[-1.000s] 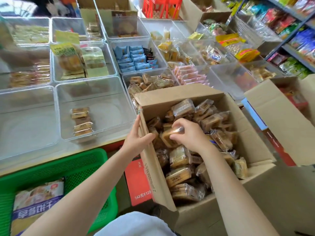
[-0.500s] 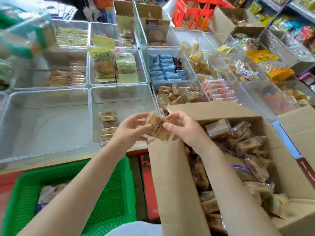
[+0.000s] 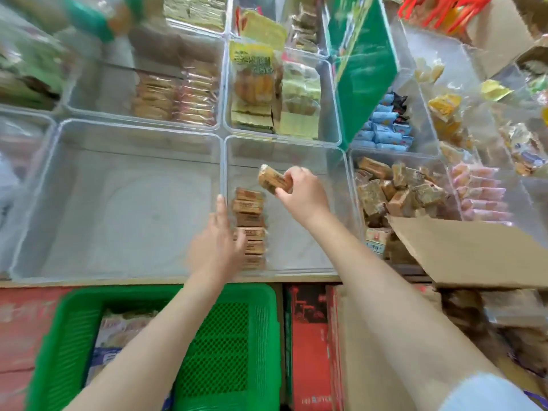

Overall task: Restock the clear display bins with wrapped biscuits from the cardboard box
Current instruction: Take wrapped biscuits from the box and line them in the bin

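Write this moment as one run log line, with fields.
step: placing | right hand: holds wrapped biscuit over clear bin | left hand: open beside biscuit row | cardboard box: at right

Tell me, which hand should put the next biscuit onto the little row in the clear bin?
The right hand, probably. It already pinches a wrapped biscuit above the bin, just beyond the row of biscuits. The left hand holds nothing; its straight fingers lie beside the row at the bin's left wall.

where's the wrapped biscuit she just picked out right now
In the head view, the brown wrapped biscuit is pinched in the right hand, held over the clear plastic bin just beyond the row of matching biscuits, centre of frame.
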A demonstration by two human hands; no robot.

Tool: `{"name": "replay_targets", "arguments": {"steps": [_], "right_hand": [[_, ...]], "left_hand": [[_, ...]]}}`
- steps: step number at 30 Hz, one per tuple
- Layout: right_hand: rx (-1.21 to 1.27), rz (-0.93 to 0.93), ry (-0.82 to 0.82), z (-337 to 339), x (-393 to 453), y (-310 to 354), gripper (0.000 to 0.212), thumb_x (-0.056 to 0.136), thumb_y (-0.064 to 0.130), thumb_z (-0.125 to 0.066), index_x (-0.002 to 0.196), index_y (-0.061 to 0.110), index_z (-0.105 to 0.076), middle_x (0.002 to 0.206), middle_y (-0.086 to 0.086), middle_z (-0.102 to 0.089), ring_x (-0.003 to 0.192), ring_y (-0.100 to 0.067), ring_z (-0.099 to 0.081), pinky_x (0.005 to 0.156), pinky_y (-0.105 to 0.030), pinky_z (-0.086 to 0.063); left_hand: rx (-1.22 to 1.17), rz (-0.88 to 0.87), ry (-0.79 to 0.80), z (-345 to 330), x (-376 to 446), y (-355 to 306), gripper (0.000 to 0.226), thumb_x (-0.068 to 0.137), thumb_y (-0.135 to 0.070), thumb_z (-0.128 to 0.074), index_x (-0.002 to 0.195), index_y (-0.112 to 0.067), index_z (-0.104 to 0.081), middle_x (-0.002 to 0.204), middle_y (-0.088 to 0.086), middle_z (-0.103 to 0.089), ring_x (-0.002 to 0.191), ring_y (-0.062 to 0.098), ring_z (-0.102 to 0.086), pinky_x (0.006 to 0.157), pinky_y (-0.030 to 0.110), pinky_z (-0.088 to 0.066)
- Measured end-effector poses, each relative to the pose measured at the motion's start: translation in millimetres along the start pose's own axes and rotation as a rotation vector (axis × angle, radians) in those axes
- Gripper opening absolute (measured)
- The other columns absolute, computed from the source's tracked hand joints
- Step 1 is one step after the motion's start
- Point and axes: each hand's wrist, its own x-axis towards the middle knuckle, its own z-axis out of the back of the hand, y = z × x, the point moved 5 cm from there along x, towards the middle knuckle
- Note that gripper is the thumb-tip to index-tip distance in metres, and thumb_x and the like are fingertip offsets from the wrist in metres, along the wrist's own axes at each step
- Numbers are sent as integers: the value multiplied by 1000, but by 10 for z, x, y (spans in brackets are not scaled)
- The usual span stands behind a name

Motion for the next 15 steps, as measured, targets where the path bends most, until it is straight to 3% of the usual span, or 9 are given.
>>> {"name": "replay_targets", "arguments": {"steps": [3,6,11,15], "right_hand": [[-55,10,65,-367,340,60,25,93,24,-67,112,9,-59,114,-11,-59,101,-31,-59,76,-33,-40],[-118,37,156,-670,592,66,26,95,19,-65,115,5,-58,118,-14,-57,107,-35,-57,82,-39,-43],[-218,104,295,-985,756,158,35,100,10,-55,135,11,-60,133,-17,-56,125,-35,-52,96,-33,-39],[-285,142,327,-1093,693,180,43,101,11,-44,142,18,-52,133,-19,-49,122,-40,-53,95,-40,-46]], "left_hand": [[2,-10,-40,11,1,12,79,102,-44,-41,161,-20,5,132,16,-54,90,38,-64,70,43,-50],[26,-8,-50,16,-7,29,79,102,-41,-41,161,-18,5,121,14,-57,81,33,-62,60,37,-41],[157,-32,-26,16,-7,-6,82,101,-42,-37,159,-12,11,123,11,-54,81,28,-62,58,35,-33],[190,-30,-41,16,4,-10,83,99,-42,-39,159,-11,10,123,12,-55,78,28,-63,55,34,-33]]}}
